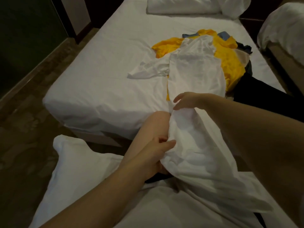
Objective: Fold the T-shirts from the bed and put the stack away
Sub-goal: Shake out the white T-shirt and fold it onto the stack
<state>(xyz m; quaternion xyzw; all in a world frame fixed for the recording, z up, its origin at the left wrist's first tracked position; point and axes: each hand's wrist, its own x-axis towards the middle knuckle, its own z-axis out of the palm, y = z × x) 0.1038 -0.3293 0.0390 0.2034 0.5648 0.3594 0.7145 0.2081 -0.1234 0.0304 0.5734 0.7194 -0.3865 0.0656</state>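
Note:
A white T-shirt [194, 74] stretches from the bed's middle down over my knee toward my lap. My left hand [158, 155] grips its bunched lower part near my knee. My right hand [185, 100] pinches the shirt's fabric at the bed's near edge, fingers curled onto the cloth. Under the white shirt lies a yellow T-shirt [230, 63], spread on the bed [92, 76]. Dark and blue garments [246, 46] are heaped behind and to the right of it.
A white pillow [79, 165] lies on my lap at the lower left. Two pillows [184, 4] sit at the bed's head. A second bed [283, 27] stands at the right. Dark floor [26, 129] runs along the left.

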